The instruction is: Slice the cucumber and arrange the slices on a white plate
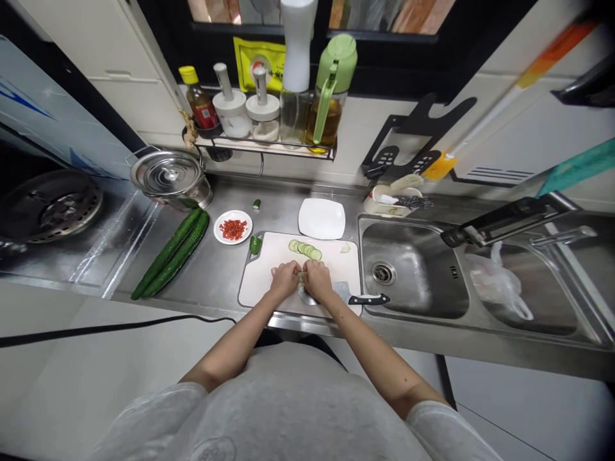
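Over the cutting board [259, 282], my left hand [286, 279] and my right hand [317, 280] meet with fingers closed on a small stack of pale green cucumber slices, mostly hidden between them. Behind the hands lies an overlapping row of cucumber slices [305, 249]. One partial slice [344, 248] sits apart at the board's far right. A kitchen knife [369, 299] rests flat near the right edge, its blade partly under my right forearm and its black handle over the board's edge. A cucumber end piece [255, 244] lies at the board's upper left corner.
Two whole cucumbers [170, 253] lie left, near a white plate of chopped red pieces [233, 227] and a lidded steel pot [170, 176]. A white rectangular plate [321, 218] stands behind the board. The sink [413, 269] is right; a condiment shelf [269, 146] hangs at the back.
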{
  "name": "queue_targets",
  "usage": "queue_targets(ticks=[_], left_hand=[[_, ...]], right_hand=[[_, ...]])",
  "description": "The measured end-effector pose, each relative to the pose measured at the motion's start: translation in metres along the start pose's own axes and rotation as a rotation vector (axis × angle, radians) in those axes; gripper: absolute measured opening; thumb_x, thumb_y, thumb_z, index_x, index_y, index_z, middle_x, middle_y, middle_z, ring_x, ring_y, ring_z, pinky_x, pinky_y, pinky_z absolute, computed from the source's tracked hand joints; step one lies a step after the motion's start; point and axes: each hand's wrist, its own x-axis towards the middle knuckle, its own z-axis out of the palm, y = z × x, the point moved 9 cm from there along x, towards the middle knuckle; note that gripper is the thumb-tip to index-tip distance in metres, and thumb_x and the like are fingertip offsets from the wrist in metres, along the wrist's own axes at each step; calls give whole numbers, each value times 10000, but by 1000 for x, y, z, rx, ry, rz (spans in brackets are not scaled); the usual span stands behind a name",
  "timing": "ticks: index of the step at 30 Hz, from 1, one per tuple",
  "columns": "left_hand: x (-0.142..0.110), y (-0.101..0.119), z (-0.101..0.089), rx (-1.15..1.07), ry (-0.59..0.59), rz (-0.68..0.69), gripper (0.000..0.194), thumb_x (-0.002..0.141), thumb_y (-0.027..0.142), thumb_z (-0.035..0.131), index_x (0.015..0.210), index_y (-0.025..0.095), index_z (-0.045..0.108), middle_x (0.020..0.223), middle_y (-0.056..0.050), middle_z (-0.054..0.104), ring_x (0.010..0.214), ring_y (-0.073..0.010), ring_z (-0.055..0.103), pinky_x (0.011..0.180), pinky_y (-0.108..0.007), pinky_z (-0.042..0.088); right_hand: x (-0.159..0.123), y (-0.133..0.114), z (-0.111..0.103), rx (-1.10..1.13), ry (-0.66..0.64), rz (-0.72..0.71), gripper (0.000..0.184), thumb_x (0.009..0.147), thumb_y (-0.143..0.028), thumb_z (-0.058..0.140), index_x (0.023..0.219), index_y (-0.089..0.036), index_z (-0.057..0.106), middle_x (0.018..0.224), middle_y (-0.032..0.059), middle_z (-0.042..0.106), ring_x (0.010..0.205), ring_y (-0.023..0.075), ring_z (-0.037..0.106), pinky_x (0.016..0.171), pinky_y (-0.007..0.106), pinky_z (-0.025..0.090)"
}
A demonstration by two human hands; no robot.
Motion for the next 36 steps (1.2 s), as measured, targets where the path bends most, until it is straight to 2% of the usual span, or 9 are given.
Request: queue_targets(ticks=[6, 10, 13, 17, 19, 21, 28, 33, 36], left_hand=[[-7, -21, -9, -192, 1, -38, 190, 785, 174, 539, 945, 241, 617, 817, 19, 657, 752, -136, 593, 751, -286, 426], [-11, -37, -22, -101, -5, 12, 191, 780, 153, 528, 899, 236, 653, 833, 3, 672, 794, -151, 604, 755, -279, 441], [-10, -37, -29, -9, -8, 74, 194, 788, 141, 523, 896, 228, 659, 862, -14, 671, 846, -166, 602, 802, -296, 435], [-5, -28, -29, 39, -21, 118, 214, 813, 141, 503, 933, 230, 656, 927, -29, 663, 894, -171, 595, 850, -312, 424], [-3, -24, -28, 55, -29, 130, 221, 825, 139, 493, 940, 232, 657, 942, -34, 658, 912, -172, 593, 872, -321, 417], [-3, -21, -27, 63, -27, 146, 218, 837, 142, 486, 938, 232, 657, 953, -37, 654, 926, -172, 591, 885, -325, 413], [-9, -24, -30, 72, 63, 128, 212, 862, 175, 485, 966, 244, 657, 995, -48, 637, 971, -181, 575, 892, -335, 412], [-16, -36, -37, 42, 139, 93, 209, 870, 211, 489, 992, 249, 655, 1014, -49, 627, 992, -188, 556, 904, -337, 409], [-26, -42, -39, 82, 154, 62, 205, 860, 293, 531, 1026, 261, 647, 1026, -53, 613, 1018, -209, 531, 911, -356, 391]], right_hand=[[-8, -10, 2, 172, -12, -50, 210, 888, -149, 390, 1051, -167, 521, 935, 51, 608, 891, 188, 485, 774, 290, 302], [-27, -11, -7, 192, 10, -109, 239, 862, -194, 455, 1087, -169, 530, 1002, 66, 601, 946, 200, 471, 805, 295, 310], [-48, 14, -17, 73, 4, -87, 257, 814, -133, 465, 1052, -178, 552, 1061, 79, 575, 972, 213, 454, 808, 306, 303], [-78, 70, -31, -168, 1, 33, 234, 790, -133, 495, 1012, -173, 559, 1057, 111, 552, 982, 253, 439, 810, 346, 284], [-88, 91, -29, -255, -41, 70, 232, 770, -107, 510, 987, -172, 564, 1050, 123, 548, 968, 262, 444, 812, 363, 274], [-94, 100, -26, -306, -59, 66, 243, 770, -77, 497, 983, -173, 566, 1043, 126, 553, 950, 259, 453, 820, 373, 264], [-92, 92, -14, -285, -11, -66, 223, 821, -74, 418, 951, -177, 566, 998, 103, 573, 898, 229, 456, 816, 351, 267], [-94, 99, -12, -123, 2, -151, 243, 732, -96, 466, 944, -173, 557, 964, 75, 563, 889, 210, 443, 796, 310, 300], [-98, 102, -16, 17, 58, -154, 225, 724, -130, 463, 928, -178, 543, 941, 66, 563, 901, 206, 452, 809, 301, 332]])
